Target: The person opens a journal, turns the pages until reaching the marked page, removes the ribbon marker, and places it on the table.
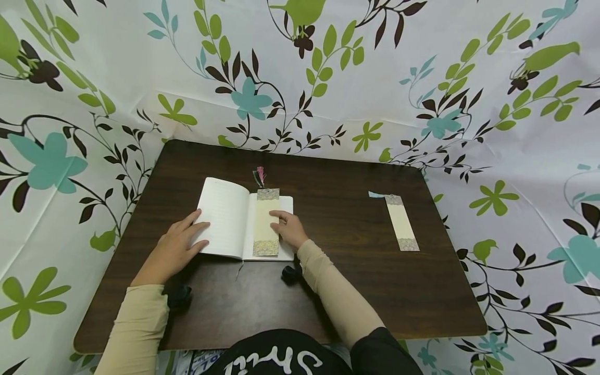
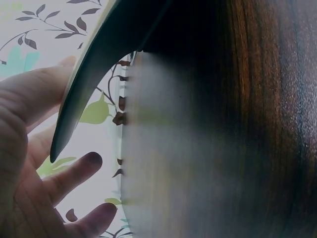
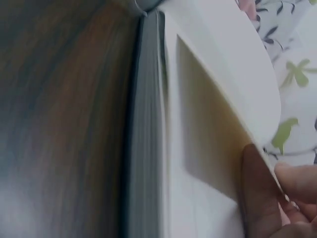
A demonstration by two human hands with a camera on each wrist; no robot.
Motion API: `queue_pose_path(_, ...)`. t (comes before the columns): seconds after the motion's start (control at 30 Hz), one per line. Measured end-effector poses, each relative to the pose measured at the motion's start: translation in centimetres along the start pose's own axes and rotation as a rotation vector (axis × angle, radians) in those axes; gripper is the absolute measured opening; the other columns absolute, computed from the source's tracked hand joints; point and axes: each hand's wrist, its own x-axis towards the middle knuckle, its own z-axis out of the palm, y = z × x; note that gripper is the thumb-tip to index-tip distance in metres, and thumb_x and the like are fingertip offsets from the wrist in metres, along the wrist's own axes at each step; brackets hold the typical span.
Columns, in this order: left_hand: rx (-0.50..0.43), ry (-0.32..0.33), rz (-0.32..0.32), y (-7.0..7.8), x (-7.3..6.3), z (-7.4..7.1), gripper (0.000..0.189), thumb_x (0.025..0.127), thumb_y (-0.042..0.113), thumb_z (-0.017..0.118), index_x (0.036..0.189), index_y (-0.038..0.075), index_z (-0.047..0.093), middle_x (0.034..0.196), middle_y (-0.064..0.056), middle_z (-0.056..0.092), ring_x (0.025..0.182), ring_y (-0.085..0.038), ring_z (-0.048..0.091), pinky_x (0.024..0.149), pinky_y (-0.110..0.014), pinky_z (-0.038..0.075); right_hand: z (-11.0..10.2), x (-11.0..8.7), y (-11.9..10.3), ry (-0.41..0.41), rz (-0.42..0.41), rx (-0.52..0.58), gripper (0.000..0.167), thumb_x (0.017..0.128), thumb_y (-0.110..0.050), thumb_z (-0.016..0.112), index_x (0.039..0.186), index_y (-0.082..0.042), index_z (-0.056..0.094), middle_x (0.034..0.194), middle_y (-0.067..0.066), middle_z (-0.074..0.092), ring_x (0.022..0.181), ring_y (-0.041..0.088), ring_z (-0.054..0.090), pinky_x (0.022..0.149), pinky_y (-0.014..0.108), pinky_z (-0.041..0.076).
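Right, the bookmark lies over the notebook's right page, its long axis running away from me, roughly along the spine, tassel at the far end. My right hand is on it, pinching the right long edge between thumb and fingers; the wrist view shows the strip tilted, that edge up off the paper. So the strip reaches leftward from my grip, and my left hand is the farther one, fingers spread at the left page's outer edge. Out on the table, well to my right, there's a second strip with a blue tassel. Writing? White script on my black shirt, cut off, I can't read it surely; the strips show no readable label.
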Motion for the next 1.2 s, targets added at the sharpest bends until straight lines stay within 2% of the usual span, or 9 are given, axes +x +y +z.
queue_pose_path(0.17, 0.003, -0.001, -0.003, -0.3, -0.1, 0.1, 0.050, 0.096, 0.020, 0.071, 0.141, 0.004, 0.057, 0.162, -0.021, 0.031, 0.138, -0.054, 0.034, 0.098, -0.082, 0.028, -2.7, -0.5, 1.6, -0.022, 0.029, 0.103, 0.039, 0.101, -0.010, 0.062, 0.140, -0.013, 0.062, 0.133, 0.013, 0.058, 0.112, 0.027, 0.057, 0.091, 0.034, 0.049)
queue_pose_path(0.27, 0.005, -0.004, -0.008, -0.2, -0.1, 0.0, 0.050, 0.096, 0.021, 0.071, 0.141, 0.004, 0.057, 0.162, -0.021, 0.031, 0.138, -0.054, 0.034, 0.097, -0.082, 0.027, -4.4, -0.9, 2.6, -0.018, 0.042, 0.156, 0.040, 0.102, -0.009, 0.061, 0.141, -0.011, 0.060, 0.129, 0.013, 0.058, 0.095, 0.021, 0.051, 0.082, 0.031, 0.046)
queue_pose_path(0.37, 0.007, -0.006, -0.011, -0.1, -0.1, -0.1, 0.050, 0.096, 0.020, 0.072, 0.141, 0.004, 0.057, 0.161, -0.022, 0.031, 0.138, -0.054, 0.034, 0.098, -0.082, 0.027, -6.1, -1.1, 3.3, -0.011, 0.049, 0.174, 0.040, 0.102, -0.008, 0.060, 0.142, -0.011, 0.059, 0.141, 0.011, 0.055, 0.108, 0.015, 0.053, 0.090, 0.030, 0.047)
queue_pose_path(0.77, 0.018, -0.017, -0.017, 0.0, 0.1, 0.2, 0.051, 0.096, 0.019, 0.071, 0.142, 0.003, 0.056, 0.162, -0.023, 0.029, 0.139, -0.055, 0.032, 0.098, -0.082, 0.026, -11.9, -2.3, 5.8, -0.007, 0.037, 0.212, 0.044, 0.105, -0.004, 0.054, 0.148, -0.004, 0.050, 0.160, 0.017, 0.034, 0.148, 0.032, 0.032, 0.114, 0.046, 0.036)
queue_pose_path(0.93, 0.008, -0.022, -0.014, -0.1, 0.2, 0.3, 0.051, 0.096, 0.019, 0.070, 0.143, 0.003, 0.055, 0.162, -0.022, 0.029, 0.139, -0.055, 0.032, 0.097, -0.083, 0.025, -14.5, -2.8, 6.6, 0.014, 0.040, 0.182, 0.044, 0.106, -0.007, 0.053, 0.150, -0.005, 0.047, 0.164, 0.016, 0.027, 0.151, 0.033, 0.025, 0.114, 0.045, 0.035)
queue_pose_path(0.97, 0.007, -0.021, -0.013, -0.2, 0.2, 0.3, 0.051, 0.096, 0.019, 0.070, 0.143, 0.003, 0.055, 0.162, -0.022, 0.029, 0.139, -0.055, 0.032, 0.097, -0.083, 0.025, -15.0, -2.9, 6.8, 0.019, 0.041, 0.179, 0.045, 0.106, -0.007, 0.053, 0.150, -0.005, 0.047, 0.164, 0.016, 0.027, 0.144, 0.031, 0.036, 0.110, 0.043, 0.038)
queue_pose_path(1.03, 0.005, -0.020, -0.011, -0.1, 0.2, 0.3, 0.051, 0.096, 0.019, 0.070, 0.143, 0.003, 0.055, 0.162, -0.022, 0.029, 0.139, -0.055, 0.032, 0.097, -0.083, 0.025, -16.0, -3.1, 7.1, 0.029, 0.046, 0.178, 0.045, 0.106, -0.008, 0.052, 0.151, -0.004, 0.046, 0.166, 0.016, 0.024, 0.145, 0.030, 0.034, 0.108, 0.044, 0.038)
queue_pose_path(1.17, 0.003, -0.021, -0.013, -0.1, 0.0, 0.3, 0.051, 0.096, 0.020, 0.071, 0.142, 0.003, 0.056, 0.162, -0.023, 0.030, 0.138, -0.055, 0.033, 0.097, -0.083, 0.026, -17.6, -3.6, 7.6, 0.039, 0.053, 0.163, 0.046, 0.107, -0.008, 0.052, 0.152, -0.002, 0.043, 0.167, 0.017, 0.019, 0.150, 0.031, 0.028, 0.113, 0.045, 0.035)
queue_pose_path(1.2, 0.003, -0.022, -0.012, -0.1, 0.0, 0.3, 0.051, 0.096, 0.020, 0.071, 0.142, 0.003, 0.056, 0.162, -0.023, 0.030, 0.138, -0.055, 0.033, 0.097, -0.083, 0.026, -18.0, -3.6, 7.8, 0.038, 0.052, 0.160, 0.047, 0.107, -0.008, 0.051, 0.152, -0.001, 0.043, 0.167, 0.018, 0.017, 0.155, 0.033, 0.015, 0.117, 0.048, 0.031)
